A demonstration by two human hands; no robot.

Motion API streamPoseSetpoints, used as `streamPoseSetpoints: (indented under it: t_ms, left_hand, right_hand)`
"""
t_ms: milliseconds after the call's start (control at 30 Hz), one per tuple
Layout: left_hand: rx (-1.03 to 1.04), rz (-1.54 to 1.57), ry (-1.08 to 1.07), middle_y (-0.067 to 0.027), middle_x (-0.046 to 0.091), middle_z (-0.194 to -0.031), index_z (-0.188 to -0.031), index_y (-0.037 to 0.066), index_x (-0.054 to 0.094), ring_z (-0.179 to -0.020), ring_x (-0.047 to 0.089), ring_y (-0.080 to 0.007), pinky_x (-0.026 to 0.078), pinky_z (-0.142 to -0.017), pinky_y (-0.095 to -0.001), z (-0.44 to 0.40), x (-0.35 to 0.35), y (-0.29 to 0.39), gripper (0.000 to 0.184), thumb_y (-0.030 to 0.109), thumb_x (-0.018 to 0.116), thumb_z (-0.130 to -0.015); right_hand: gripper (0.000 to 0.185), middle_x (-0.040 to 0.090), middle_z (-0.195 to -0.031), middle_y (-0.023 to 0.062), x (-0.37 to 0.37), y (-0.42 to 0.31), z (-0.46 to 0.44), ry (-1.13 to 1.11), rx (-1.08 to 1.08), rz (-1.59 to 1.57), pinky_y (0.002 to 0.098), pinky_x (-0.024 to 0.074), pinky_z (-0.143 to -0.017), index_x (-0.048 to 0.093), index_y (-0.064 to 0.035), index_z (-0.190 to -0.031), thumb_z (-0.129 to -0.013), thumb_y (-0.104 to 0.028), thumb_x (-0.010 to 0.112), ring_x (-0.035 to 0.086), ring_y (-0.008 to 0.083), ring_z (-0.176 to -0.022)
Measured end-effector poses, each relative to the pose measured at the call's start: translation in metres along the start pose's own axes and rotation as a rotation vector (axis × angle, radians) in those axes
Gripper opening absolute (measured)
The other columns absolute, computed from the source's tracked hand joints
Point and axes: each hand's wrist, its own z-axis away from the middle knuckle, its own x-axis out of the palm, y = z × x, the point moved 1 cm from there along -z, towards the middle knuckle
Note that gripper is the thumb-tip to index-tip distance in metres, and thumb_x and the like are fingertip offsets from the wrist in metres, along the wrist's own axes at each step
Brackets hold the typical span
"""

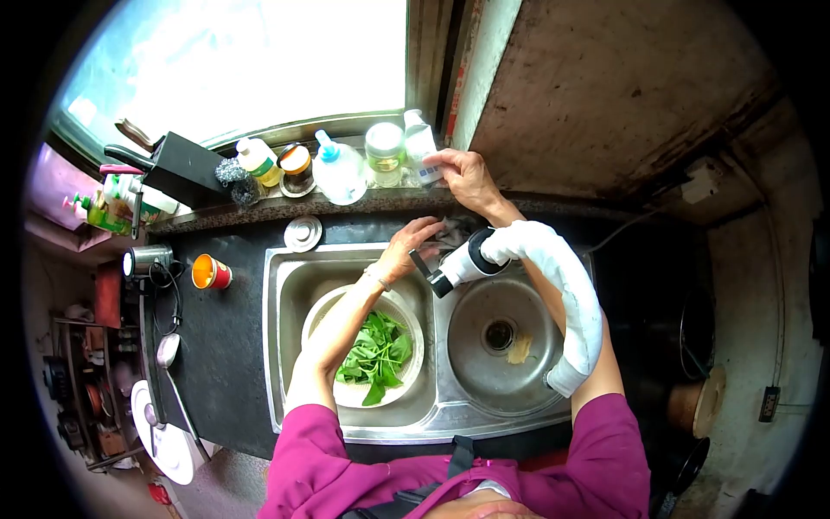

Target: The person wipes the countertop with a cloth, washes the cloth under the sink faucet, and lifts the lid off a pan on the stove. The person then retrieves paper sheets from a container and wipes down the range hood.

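Observation:
My right hand (pixel 469 182) reaches to the window ledge, its fingers closed on a white packet with blue print (pixel 427 170). A white bottle (pixel 413 123) stands behind the packet. My left hand (pixel 406 249) is over the sink's back rim, fingers stretched apart beside a crumpled grey cloth (pixel 451 232). I cannot tell whether the fingertips touch the cloth. Below my left forearm, a pale bowl (pixel 418 327) of green leaves (pixel 377 350) sits in the left basin. The white-wrapped faucet (pixel 562 268) arches in front of my right forearm.
The right basin (pixel 467 363) has a drain with a yellowish scrap beside it. Along the ledge stand a lidded jar (pixel 385 149), a pump bottle (pixel 340 173), a dark jar (pixel 296 164) and a knife block (pixel 183 169). An orange cup (pixel 210 272) and a ladle (pixel 177 368) are left.

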Motion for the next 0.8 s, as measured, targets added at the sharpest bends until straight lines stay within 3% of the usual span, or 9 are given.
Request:
streamPoseSetpoints:
  t_ms: [33,133,300,500,800]
  left_hand:
    - [-0.012,-0.013,0.023,-0.0155,0.05,-0.117,-0.116,0.009,0.052,-0.107,0.048,-0.0336,0.041,-0.089,-0.0393,0.0,0.0,0.0,0.049,0.014,0.066,-0.07]
    - [-0.028,-0.021,0.06,-0.0152,0.051,-0.114,-0.114,0.008,0.053,-0.105,0.049,-0.0338,0.042,-0.088,-0.0393,0.0,-0.002,0.001,0.046,0.015,0.066,-0.071]
    - [-0.089,-0.008,0.091,-0.0152,0.053,-0.111,-0.113,0.006,0.053,-0.102,0.051,-0.0336,0.043,-0.087,-0.0391,0.001,-0.008,0.001,0.046,0.014,0.067,-0.07]
    - [-0.077,-0.03,0.101,-0.0151,0.053,-0.11,-0.112,0.006,0.053,-0.102,0.051,-0.0334,0.043,-0.086,-0.0389,-0.001,-0.007,0.003,0.046,0.014,0.068,-0.07]
    - [-0.075,-0.136,0.147,-0.012,0.054,-0.102,-0.11,0.007,0.054,-0.094,0.052,-0.0312,0.044,-0.079,-0.0389,-0.005,0.009,0.002,0.045,0.018,0.068,-0.069]
  right_hand:
    - [0.025,0.065,-0.085,0.0146,-0.001,-0.006,0.001,0.022,-0.093,0.084,0.0297,0.0491,-0.071,0.064,0.0012,-0.091,-0.076,0.007,0.044,0.064,0.0209,-0.079]
    - [0.025,0.065,-0.087,0.0138,0.005,0.0,-0.001,0.026,-0.19,0.167,0.0306,0.0487,-0.072,0.063,0.0017,-0.092,-0.076,0.007,0.044,0.063,0.0249,-0.083]
    - [0.033,0.054,-0.105,0.0172,0.01,0.014,-0.005,-0.119,-0.067,0.098,0.0333,0.0442,-0.084,0.061,-0.004,-0.102,-0.074,0.007,0.047,0.055,0.0304,-0.099]
    - [0.035,0.047,-0.12,0.0219,-0.004,0.0,0.007,-0.154,-0.091,0.212,0.0339,0.0418,-0.092,0.061,-0.0056,-0.106,-0.075,0.006,0.048,0.049,0.0348,-0.11]
    - [0.034,0.051,-0.118,0.0177,-0.017,-0.003,0.017,-0.299,-0.087,0.25,0.033,0.0427,-0.091,0.058,-0.0038,-0.109,-0.077,0.005,0.052,0.051,0.0294,-0.108]
